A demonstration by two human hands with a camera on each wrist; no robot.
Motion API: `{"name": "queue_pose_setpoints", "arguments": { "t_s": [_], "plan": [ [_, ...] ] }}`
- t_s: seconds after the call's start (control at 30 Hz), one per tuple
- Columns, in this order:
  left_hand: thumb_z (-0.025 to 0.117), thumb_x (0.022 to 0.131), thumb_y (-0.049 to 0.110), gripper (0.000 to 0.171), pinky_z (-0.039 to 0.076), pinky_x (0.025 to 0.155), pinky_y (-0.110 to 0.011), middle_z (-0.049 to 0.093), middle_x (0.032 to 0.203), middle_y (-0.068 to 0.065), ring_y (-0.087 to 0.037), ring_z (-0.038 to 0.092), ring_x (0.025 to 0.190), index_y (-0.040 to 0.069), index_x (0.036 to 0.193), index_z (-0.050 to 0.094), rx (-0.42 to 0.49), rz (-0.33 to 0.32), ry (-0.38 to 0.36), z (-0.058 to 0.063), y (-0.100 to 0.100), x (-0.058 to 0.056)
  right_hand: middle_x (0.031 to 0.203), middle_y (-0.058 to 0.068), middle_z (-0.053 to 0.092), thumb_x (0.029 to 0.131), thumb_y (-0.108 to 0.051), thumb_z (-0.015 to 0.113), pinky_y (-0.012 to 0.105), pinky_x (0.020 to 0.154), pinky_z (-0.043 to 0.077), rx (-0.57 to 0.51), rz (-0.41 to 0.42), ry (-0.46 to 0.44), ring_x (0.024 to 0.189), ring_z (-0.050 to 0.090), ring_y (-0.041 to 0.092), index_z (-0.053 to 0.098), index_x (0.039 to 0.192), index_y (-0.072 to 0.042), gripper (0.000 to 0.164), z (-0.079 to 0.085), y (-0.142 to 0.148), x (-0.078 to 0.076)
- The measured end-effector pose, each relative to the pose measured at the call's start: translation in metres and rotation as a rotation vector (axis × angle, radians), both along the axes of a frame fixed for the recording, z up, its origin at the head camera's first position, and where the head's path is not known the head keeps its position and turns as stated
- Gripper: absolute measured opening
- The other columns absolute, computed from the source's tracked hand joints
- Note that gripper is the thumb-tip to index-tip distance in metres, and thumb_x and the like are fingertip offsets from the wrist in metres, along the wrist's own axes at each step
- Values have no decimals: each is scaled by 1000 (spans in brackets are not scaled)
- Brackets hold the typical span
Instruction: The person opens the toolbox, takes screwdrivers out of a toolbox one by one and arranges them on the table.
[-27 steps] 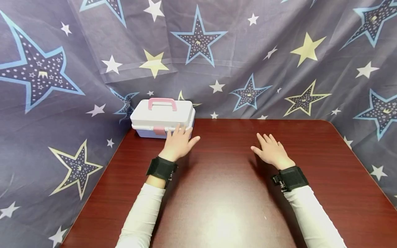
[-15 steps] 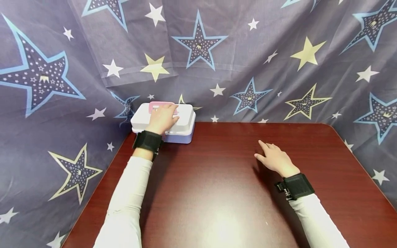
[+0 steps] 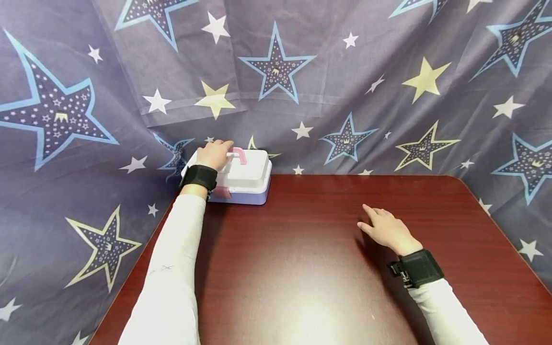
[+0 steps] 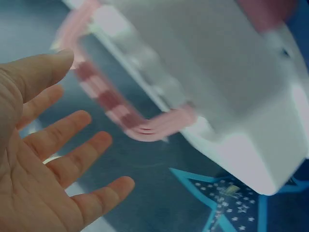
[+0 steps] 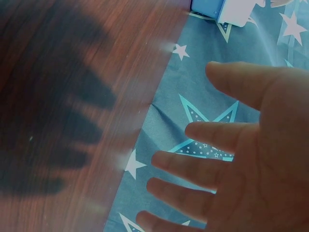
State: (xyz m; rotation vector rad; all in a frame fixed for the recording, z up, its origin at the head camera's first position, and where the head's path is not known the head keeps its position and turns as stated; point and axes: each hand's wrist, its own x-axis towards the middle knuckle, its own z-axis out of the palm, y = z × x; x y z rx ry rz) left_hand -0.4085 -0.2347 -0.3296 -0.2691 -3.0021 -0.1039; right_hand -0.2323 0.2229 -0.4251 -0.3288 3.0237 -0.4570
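A white-lidded case [image 3: 250,175] with a lilac base and a pink latch [image 3: 222,192] stands closed at the table's back left corner. Its pink carrying handle [image 4: 107,99] is raised, partly covered by my left hand [image 3: 213,155] in the head view. In the left wrist view that hand's thumb tip [image 4: 65,59] overlaps the handle, while the other fingers are spread and loosely bent beside it, not wrapped round it. My right hand [image 3: 391,232] hovers over the right side of the table, fingers extended, holding nothing; its shadow falls on the wood in the right wrist view.
The dark red-brown wooden table [image 3: 302,230] has a glare patch near its front. A grey star-patterned cloth [image 3: 327,91] hangs close along the back and both sides, right behind the case. Black bands [image 3: 420,268] circle both wrists.
My left hand has moved from the case's front, up over the lid, to the left part of the handle. My right hand has shifted slightly toward me and to the right.
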Motion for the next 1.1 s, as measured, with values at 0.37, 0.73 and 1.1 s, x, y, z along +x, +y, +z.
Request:
{"name": "queue_pose_setpoints", "arguments": {
  "t_s": [0.37,0.73,1.1],
  "plan": [
    [55,93,18,20,38,84,-63,63,113,-17,-44,54,106,13,110,64,-61,18,153,-18,-10,-12,137,31,43,95,-35,53,63,91,39,3,7,-9,126,39,48,37,143,-1,61,-10,4,3],
    [61,85,13,7,45,69,-58,68,91,-11,-37,62,88,15,85,68,-172,-144,187,-9,-19,-8,137,31,42,95,-35,54,64,92,38,-7,-1,-25,126,39,48,38,143,-1,61,-11,9,5],
    [72,78,23,5,48,61,-54,71,82,-6,-35,64,73,18,78,70,-206,-270,187,-1,0,10,136,31,44,94,-35,55,63,93,38,-3,-3,-19,126,39,48,39,142,-1,60,-14,8,7]
  ]
}}
